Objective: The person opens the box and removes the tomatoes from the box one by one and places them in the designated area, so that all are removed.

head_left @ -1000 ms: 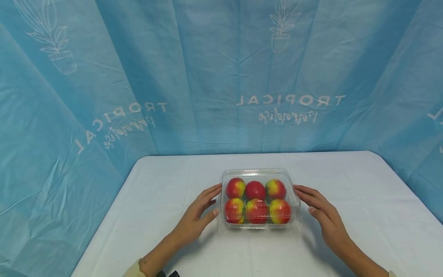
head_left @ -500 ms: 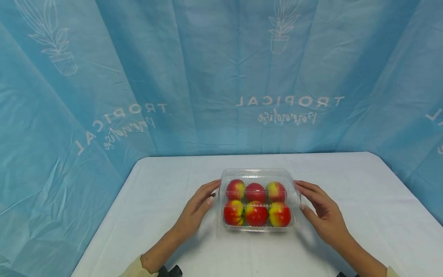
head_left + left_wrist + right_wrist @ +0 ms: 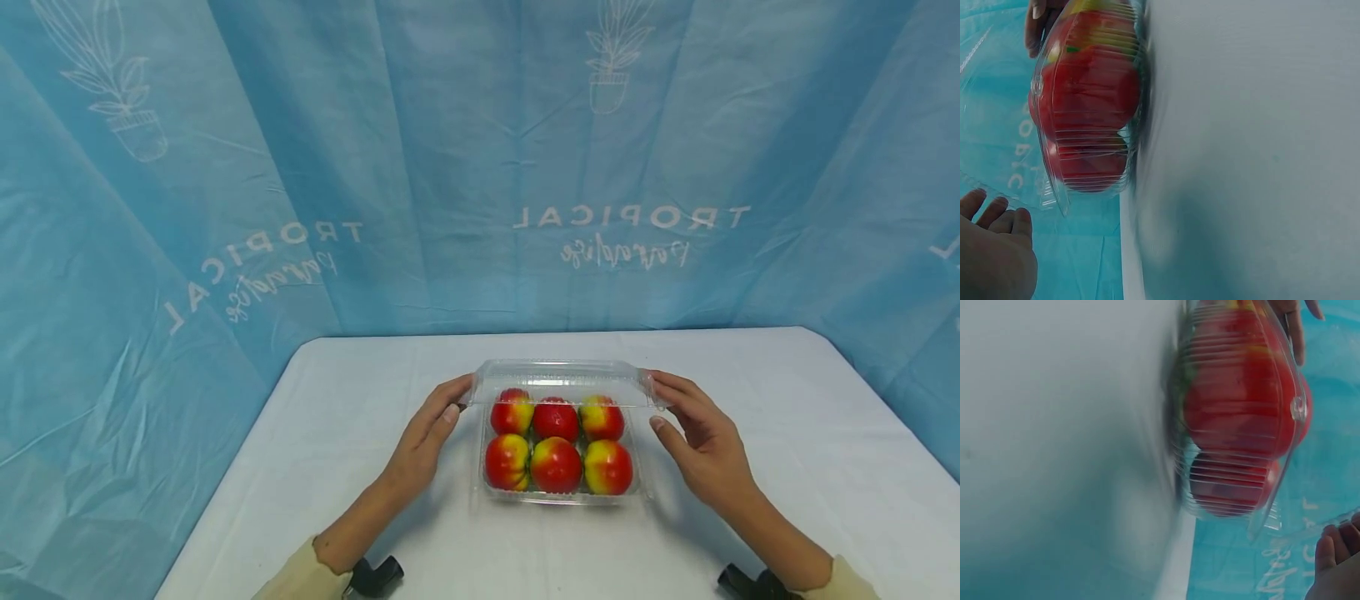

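Observation:
In the head view a clear plastic clamshell box (image 3: 558, 498) stands mid-table, holding several red-and-yellow apples (image 3: 556, 465) in two rows. Its hinged lid (image 3: 555, 371) is raised and tilted back toward the far side. At the lid's left edge is my left hand (image 3: 420, 437), its extended fingertips touching the plastic and the thumb apart from it. My right hand (image 3: 701, 454) meets the opposite edge with its fingertips, thumb held away from the lid. Both wrist views show the ribbed side of the box, with the fingers (image 3: 991, 215) near the lid's rim in the left one.
A white cloth covers the table (image 3: 360, 367). Behind and beside it hangs a blue curtain (image 3: 450, 167) with printed plants and lettering. Dark wrist mounts (image 3: 377, 575) sit below the sleeves.
The lid has swung up and back from lying over the apples, both hands rising with it at its sides. The box and apples have barely moved.

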